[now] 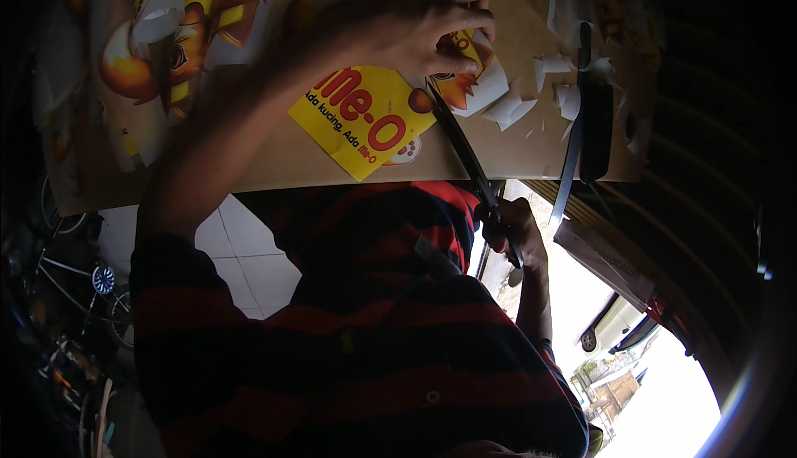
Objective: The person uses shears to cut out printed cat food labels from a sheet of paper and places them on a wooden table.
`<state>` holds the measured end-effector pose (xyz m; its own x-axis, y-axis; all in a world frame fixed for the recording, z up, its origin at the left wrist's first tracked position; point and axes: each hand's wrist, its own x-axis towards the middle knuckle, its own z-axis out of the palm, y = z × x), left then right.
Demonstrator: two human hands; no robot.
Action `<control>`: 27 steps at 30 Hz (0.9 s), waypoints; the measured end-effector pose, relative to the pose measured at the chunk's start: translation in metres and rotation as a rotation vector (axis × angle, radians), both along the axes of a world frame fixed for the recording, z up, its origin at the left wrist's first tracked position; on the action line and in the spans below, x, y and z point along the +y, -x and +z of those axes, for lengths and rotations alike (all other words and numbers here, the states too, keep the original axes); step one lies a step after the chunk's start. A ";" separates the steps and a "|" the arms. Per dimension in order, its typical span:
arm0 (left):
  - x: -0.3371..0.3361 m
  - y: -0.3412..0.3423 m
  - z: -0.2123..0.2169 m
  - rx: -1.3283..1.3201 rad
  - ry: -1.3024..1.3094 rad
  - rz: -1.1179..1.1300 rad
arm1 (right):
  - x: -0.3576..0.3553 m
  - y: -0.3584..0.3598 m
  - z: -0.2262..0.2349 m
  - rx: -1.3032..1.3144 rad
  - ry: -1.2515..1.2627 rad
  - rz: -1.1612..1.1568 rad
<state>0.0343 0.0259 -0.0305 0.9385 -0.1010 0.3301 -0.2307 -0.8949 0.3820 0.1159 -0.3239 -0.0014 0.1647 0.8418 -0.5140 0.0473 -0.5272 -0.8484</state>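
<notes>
My left hand (444,22) reaches across the brown board, its fingers curled and closed on a yellow printed sheet (357,122). The sheet carries red lettering and an orange cartoon animal, and its white edge shows below the fingers. In my right hand (516,227), at the board's near edge, is a long dark pair of scissors (465,151). The blades point up and left, with their tip at the sheet close to my left thumb. Whether the blades are parted is hard to tell. My right fingers are wrapped round the handles, which are partly hidden.
Curled printed sheets (170,43) lie on the left of the brown board (274,163). White paper scraps (510,109) are scattered to the right, near a black long object (596,130) and a thin flat strip (568,167). A bicycle (103,281) stands at lower left.
</notes>
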 end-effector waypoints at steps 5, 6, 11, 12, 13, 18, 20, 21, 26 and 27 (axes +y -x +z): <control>-0.001 0.001 -0.003 -0.032 -0.017 0.005 | 0.000 -0.001 -0.002 0.007 0.017 -0.006; -0.001 0.001 -0.002 -0.028 -0.006 -0.008 | 0.000 -0.001 -0.002 -0.006 0.016 -0.005; 0.000 0.001 0.003 -0.036 0.018 -0.014 | 0.005 0.000 -0.002 -0.005 0.025 -0.005; 0.000 0.001 0.004 -0.040 0.026 -0.012 | 0.006 -0.001 -0.001 0.002 0.025 -0.005; 0.001 0.001 0.006 -0.040 0.044 -0.013 | 0.006 -0.001 -0.001 0.014 0.007 -0.007; 0.001 0.001 0.009 -0.024 0.081 -0.024 | 0.006 0.000 -0.001 0.025 0.026 -0.031; 0.002 0.002 0.006 -0.007 0.111 -0.029 | 0.007 0.002 0.000 0.008 0.020 -0.014; 0.003 0.001 0.005 0.001 0.122 -0.031 | 0.008 0.003 0.000 -0.001 0.014 -0.005; 0.001 0.008 0.013 0.093 0.256 0.112 | 0.001 0.024 -0.007 0.102 -0.089 -0.054; -0.001 0.013 0.019 0.045 0.298 0.139 | 0.002 0.032 -0.009 0.128 -0.114 -0.105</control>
